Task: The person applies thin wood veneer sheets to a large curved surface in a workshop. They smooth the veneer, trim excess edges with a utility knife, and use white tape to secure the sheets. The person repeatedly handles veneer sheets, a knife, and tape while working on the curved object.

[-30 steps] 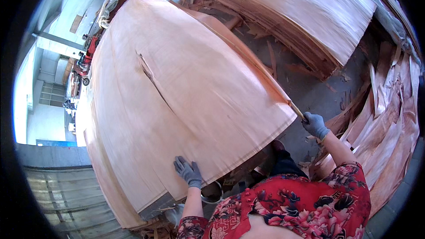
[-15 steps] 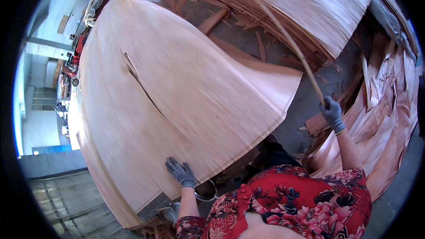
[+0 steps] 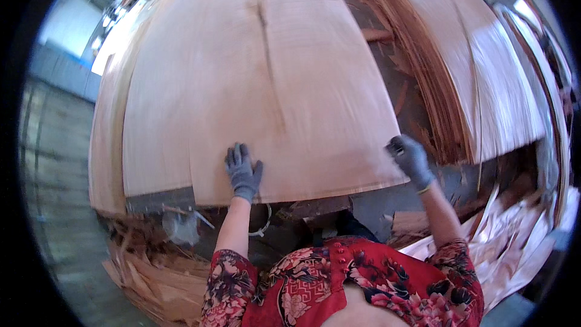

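Note:
A wide, pale wood veneer sheet [image 3: 327,85] spreads before me, with a long dark split running down its middle. My left hand [image 3: 242,172], in a grey glove, lies flat on the sheet near its front edge, fingers spread. At the sheet's right edge is my right hand [image 3: 413,160], also gloved and slightly blurred. Its fingers are curled in; what they hold, if anything, does not show. A long thin stick [image 3: 474,79] lies along the veneer stack on the right, away from both hands.
That right-hand veneer stack [image 3: 514,97] has rough brown edges. Torn veneer [image 3: 508,236] is heaped at the lower right, and more scraps [image 3: 157,272] lie at the lower left. A clear plastic piece [image 3: 180,227] and a white ring [image 3: 261,221] are below the sheet's front edge.
My right hand has let go of the stick and come left to the sheet's edge. The stick now rests on the right stack. The view has turned; my left hand stays flat on the sheet.

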The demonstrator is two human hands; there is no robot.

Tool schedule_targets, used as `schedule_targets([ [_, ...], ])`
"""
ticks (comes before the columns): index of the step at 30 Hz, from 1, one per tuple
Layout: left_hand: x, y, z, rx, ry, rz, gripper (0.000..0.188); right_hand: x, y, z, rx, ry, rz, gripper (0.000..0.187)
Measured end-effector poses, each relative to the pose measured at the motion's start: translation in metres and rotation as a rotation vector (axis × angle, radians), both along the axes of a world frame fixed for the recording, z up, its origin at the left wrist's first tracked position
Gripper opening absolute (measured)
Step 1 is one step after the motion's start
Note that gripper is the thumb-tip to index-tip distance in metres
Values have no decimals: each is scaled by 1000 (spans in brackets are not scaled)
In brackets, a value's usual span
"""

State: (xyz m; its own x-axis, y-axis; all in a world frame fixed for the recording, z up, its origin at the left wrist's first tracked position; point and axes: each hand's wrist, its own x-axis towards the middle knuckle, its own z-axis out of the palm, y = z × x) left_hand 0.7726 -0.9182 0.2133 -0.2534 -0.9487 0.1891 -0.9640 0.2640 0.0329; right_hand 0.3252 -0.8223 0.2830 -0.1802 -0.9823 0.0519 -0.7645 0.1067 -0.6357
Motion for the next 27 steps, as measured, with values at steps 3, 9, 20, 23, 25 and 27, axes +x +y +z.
schedule_targets([
  [3,0,-1,2,19,63,17,72,95,-8,18,194,-87,188,21],
  [9,43,82,9,63,511,-96,69,185,-8,18,277,-69,224,24],
  [20,233,449,-39,526,489,468,28,371,-2,10,451,-329,463,15],
  [23,245,533,-78,619,395,696,31,415,-18,13,415,-293,601,14],
  [25,246,581,-105,693,465,911,35,450,-54,9,180,-195,758,19],
  [27,239,626,-119,695,599,1034,39,482,-100,3,46,-108,767,25],
])
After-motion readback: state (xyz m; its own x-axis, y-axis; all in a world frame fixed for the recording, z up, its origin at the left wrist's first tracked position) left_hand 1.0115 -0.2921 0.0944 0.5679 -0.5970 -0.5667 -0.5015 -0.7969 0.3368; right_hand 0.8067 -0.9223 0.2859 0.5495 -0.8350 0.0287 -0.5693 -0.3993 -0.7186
